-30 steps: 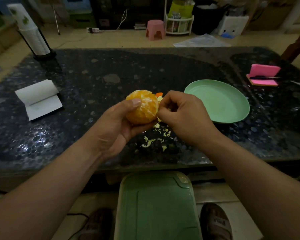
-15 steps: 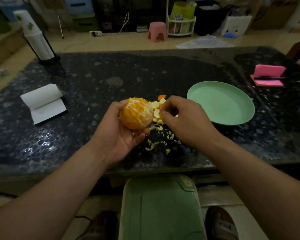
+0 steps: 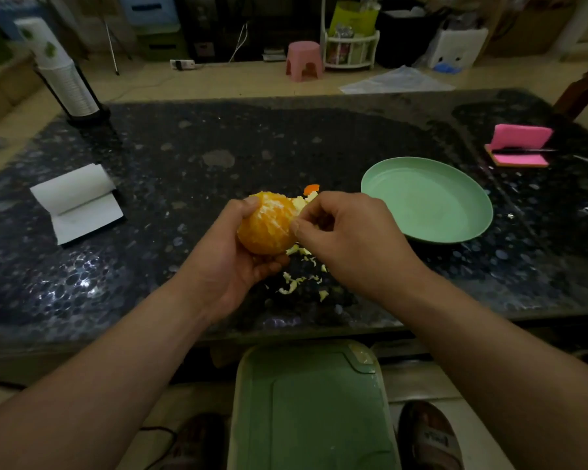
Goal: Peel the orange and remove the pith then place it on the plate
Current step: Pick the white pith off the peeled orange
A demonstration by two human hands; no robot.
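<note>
Head view is showing the orange [image 3: 267, 228] held just above the bench [image 3: 218, 137], mostly stripped, with pale pith [image 3: 274, 206] clinging to its upper face. The left hand [image 3: 231, 262] is cupping it from below and from the left, fingers curled round it. The right hand [image 3: 347, 239] is meeting it from the right, thumb and forefinger pinching at pith on the right flank. Scraps [image 3: 299, 283] are lying on the bench just beneath. The plate [image 3: 428, 201] is sitting empty to the right, beyond the right hand, so the orange-bearing left hand is the farther one from it.
</note>
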